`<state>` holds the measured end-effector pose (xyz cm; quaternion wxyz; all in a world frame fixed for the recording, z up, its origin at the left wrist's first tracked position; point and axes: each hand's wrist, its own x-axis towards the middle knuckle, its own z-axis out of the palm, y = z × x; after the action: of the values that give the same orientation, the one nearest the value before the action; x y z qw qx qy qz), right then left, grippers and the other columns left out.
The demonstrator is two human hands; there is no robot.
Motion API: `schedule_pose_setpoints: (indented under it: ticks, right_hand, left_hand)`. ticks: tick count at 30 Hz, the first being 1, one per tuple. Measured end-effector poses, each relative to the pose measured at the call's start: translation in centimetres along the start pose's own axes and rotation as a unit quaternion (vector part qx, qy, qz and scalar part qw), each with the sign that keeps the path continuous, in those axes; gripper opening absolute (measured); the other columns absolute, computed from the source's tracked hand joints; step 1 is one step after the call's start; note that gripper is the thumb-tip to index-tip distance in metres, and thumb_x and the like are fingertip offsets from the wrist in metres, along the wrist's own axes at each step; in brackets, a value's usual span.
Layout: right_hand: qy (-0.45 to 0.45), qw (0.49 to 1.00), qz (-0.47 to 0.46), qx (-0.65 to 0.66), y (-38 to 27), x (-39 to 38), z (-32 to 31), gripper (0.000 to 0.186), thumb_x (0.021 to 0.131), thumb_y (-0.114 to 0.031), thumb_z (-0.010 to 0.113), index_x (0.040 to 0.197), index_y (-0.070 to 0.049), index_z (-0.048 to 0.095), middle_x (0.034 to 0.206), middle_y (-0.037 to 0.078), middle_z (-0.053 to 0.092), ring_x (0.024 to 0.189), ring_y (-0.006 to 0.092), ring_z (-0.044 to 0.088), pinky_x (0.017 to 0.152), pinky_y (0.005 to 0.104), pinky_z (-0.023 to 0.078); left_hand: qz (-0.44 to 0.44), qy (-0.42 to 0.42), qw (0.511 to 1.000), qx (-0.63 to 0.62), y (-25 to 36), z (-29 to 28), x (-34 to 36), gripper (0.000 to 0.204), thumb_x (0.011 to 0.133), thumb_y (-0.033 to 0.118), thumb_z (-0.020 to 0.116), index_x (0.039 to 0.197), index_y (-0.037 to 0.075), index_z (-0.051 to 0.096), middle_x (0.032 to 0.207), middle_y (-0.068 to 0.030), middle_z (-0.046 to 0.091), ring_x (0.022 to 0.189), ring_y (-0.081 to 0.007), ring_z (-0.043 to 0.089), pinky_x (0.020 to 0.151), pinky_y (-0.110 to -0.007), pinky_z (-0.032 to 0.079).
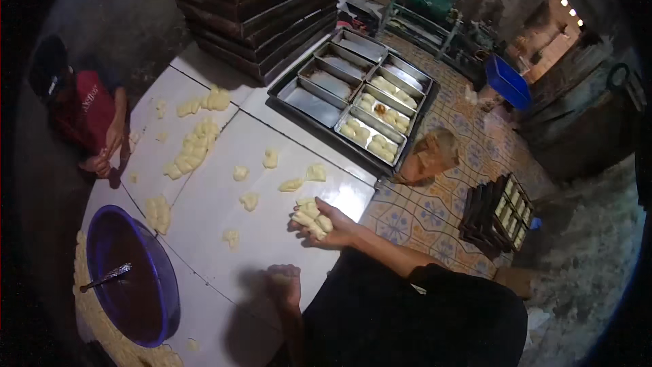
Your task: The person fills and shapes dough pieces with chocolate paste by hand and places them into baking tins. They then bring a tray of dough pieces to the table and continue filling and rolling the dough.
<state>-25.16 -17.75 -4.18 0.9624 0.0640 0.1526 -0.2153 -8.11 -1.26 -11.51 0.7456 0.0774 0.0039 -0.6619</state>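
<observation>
In my right hand point(333, 229), palm up over the table's near right edge, lie several pale shaped dough pieces point(312, 219), with the fingers curled round them. My left hand point(285, 283) hovers over the white tabletop, closer to my body. Its fingers are foreshortened and look slightly parted, and I see nothing in them. Past my right hand lie a flattened dough piece point(316, 172) and a rolled one point(291, 185). Small dough lumps point(249, 201) are scattered farther left. A longer cluster of dough pieces point(193, 149) rests toward the far side.
Divided metal baking pans point(319, 110), partly filled with dough, stand at the table's far right corner beside stacked dark pans point(255, 20). A blue basin point(170, 285) with a handled tool sits left. Another person point(95, 115) stands across the table. More filled pans point(499, 217) are on the floor.
</observation>
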Motion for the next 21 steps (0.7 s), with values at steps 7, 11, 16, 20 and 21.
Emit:
schedule_pose_setpoints:
  ticks: [7,11,16,20,21]
  right_hand:
    - [0.14,0.712,-0.276,-0.631,-17.5,0.2,5.4,0.044,0.096,-0.033,0.052,0.13,-0.004,0.05,0.1,0.013,0.064,0.087,0.0158,0.061,0.076,0.0306,0.05]
    - [0.182,0.38,-0.39,-0.819,-27.0,5.1,5.5,0.053,0.088,-0.037,0.059,0.127,-0.001,0.053,0.112,0.027,0.059,0.102,0.041,0.058,0.092,0.0432,0.045]
    - [0.211,0.264,-0.393,-0.855,-29.0,5.0,2.3,0.057,0.091,-0.021,0.054,0.142,-0.005,0.034,0.127,0.035,0.046,0.111,0.0487,0.05,0.098,0.0468,0.042]
    - [0.145,0.418,-0.388,-0.809,-16.3,-1.2,6.4,0.037,0.089,-0.01,0.054,0.124,0.002,0.051,0.13,0.027,0.049,0.116,0.0425,0.051,0.095,0.0448,0.045]
    - [0.021,0.401,-0.285,-0.87,-11.6,-1.8,5.3,0.038,0.088,-0.007,0.054,0.125,0.001,0.051,0.129,0.022,0.052,0.116,0.0394,0.052,0.094,0.0432,0.046]
  left_hand:
    - [0.025,0.095,0.995,-0.006,-4.9,2.4,1.7,0.035,0.098,0.04,0.043,0.09,0.01,0.058,0.083,-0.0051,0.058,0.08,-0.0206,0.052,0.075,-0.039,0.04]
    - [0.026,0.069,0.997,0.017,-8.9,4.7,3.1,0.03,0.098,0.035,0.043,0.092,0.011,0.059,0.085,-0.0053,0.059,0.082,-0.0221,0.052,0.077,-0.04,0.042]
    - [0.075,0.018,0.996,0.046,-7.8,8.3,4.5,0.026,0.099,0.031,0.041,0.1,0.011,0.057,0.092,-0.0071,0.058,0.088,-0.0242,0.052,0.082,-0.042,0.042]
    - [0.166,0.085,0.979,0.078,-6.4,11.0,3.0,0.033,0.101,0.033,0.032,0.119,0.008,0.044,0.114,-0.0131,0.05,0.105,-0.0271,0.048,0.093,-0.042,0.039]
    - [0.184,0.102,0.975,0.072,-7.3,11.5,2.4,0.036,0.101,0.034,0.03,0.124,0.008,0.041,0.12,-0.0146,0.048,0.109,-0.0278,0.047,0.095,-0.042,0.038]
